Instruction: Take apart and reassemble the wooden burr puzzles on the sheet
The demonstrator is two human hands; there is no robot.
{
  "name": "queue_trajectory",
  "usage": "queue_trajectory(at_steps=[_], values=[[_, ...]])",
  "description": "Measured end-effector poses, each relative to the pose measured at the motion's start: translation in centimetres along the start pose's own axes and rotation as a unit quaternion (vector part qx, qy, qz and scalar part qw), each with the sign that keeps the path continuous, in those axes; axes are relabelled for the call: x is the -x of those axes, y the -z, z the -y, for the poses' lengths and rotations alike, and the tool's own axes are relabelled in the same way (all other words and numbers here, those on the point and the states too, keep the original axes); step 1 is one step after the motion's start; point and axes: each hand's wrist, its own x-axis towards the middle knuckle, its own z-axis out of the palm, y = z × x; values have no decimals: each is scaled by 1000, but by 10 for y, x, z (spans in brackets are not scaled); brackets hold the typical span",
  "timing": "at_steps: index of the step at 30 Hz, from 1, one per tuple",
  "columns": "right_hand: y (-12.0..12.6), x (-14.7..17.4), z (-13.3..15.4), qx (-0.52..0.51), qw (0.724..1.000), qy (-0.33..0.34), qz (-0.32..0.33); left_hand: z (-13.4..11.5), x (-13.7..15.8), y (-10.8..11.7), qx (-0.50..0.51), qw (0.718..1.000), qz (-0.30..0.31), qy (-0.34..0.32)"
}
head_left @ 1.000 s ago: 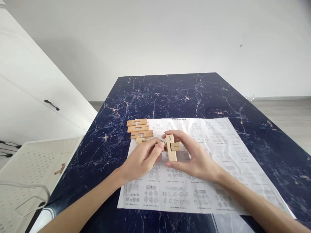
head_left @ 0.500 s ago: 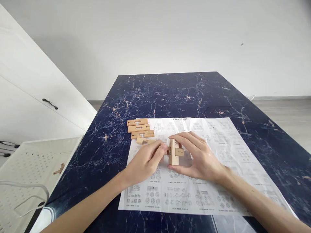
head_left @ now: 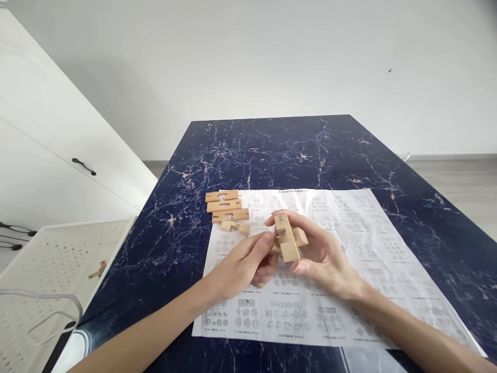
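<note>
Above the printed sheet point(head_left: 349, 233), both hands hold pieces of a wooden interlocking puzzle. My left hand point(head_left: 244, 261) pinches the left end of a crosswise piece, mostly covered by its fingers. My right hand point(head_left: 326, 254) curls around a notched wooden block point(head_left: 289, 249) marked 3, fingers at its top and thumb by its lower end. This block is tilted. A paler wooden end point(head_left: 301, 237) sticks out to its right; how the pieces fit together is partly hidden. Beyond my left hand, a loose notched piece point(head_left: 244, 228) lies on the sheet.
Three slotted wooden pieces point(head_left: 241, 214) with handwritten marks lie in a stack-like row at the sheet's upper left. The dark marbled table point(head_left: 256, 155) extends behind. At left stand a white perforated surface point(head_left: 50, 269) with a small wooden cross point(head_left: 98, 270) and a grey cable point(head_left: 46, 294).
The held wooden assembly has turned and tilted, so the face marked 3 and its notch now show. Both hands have shifted slightly right, and the left fingers have curled further underneath.
</note>
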Motion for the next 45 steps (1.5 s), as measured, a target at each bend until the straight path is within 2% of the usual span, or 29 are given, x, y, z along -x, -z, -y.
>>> queue_trajectory(at_steps=[3,6,11,17,23,29,34,38,45], values=[[-5,-1,-3,-98,995,-29,6,1,-1,-3,49,999,10,6],[-8,-2,-4,-105,994,-43,3,2,-2,-8,69,997,-17,2],[-8,-1,-2,-138,988,-69,-3,4,-3,-12,80,997,-20,5],[-1,-2,-4,-105,993,-47,0,5,-2,-11,81,996,-30,12],[-2,-3,-3,-80,995,-60,14,6,1,-15,55,997,-62,13],[-2,-2,-5,-81,995,-51,32,10,0,-15,88,996,-12,-12],[-1,-2,-8,-148,986,-57,58,15,-3,-18,135,989,37,-49],[-4,-3,-10,-179,981,-50,59,16,-4,-21,194,978,67,-45],[-1,1,-7,-126,988,-77,42,20,-5,-16,221,969,114,-15]])
